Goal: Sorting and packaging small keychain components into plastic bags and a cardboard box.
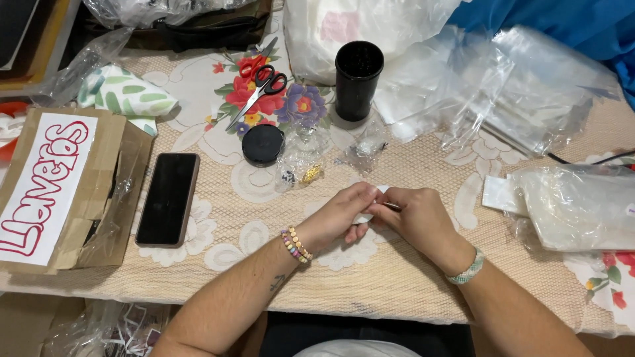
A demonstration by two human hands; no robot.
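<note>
- Step in hand (judged): fine assembly at table centre. Both hands meet over the lace tablecloth (410, 165) and work one small white piece (365, 216).
- Left hand (340, 218) — fingers curled shut, pinching the small white piece from the left; a bead bracelet (297, 244) sits on that wrist.
- Right hand (417, 218) — fingers closed on the same piece from the right; a thin pale sliver shows at the fingertips (390, 206), too small to ID. A woven band (467, 268) sits on that wrist.
- Piece location: between the two hands, just above the cloth, near the table's front edge. Mostly hidden by fingers; exact shape can't be told.
- Next move (judged): calls for a steady two-point pinch and small fingertip motion — the piece looks light, thin and easy to drop.
- Materials nearby:
- Black cylindrical container (358, 79), open top, upright, glossy, rigid.
- Round black lid (262, 145), flat on the cloth, just left of small clear bags (301, 162) holding gold and dark bits.
- Scissors (259, 89), red and black handles, metal blades, lying closed.
- Dark phone (168, 198), screen off, flat, beside a brown cardboard box (99, 192).
- Clear plastic bags (516, 86), crinkled, limp, piled at right rear.
- Cloth: beige lace over a floral print, textured w/ fine mesh.
</note>
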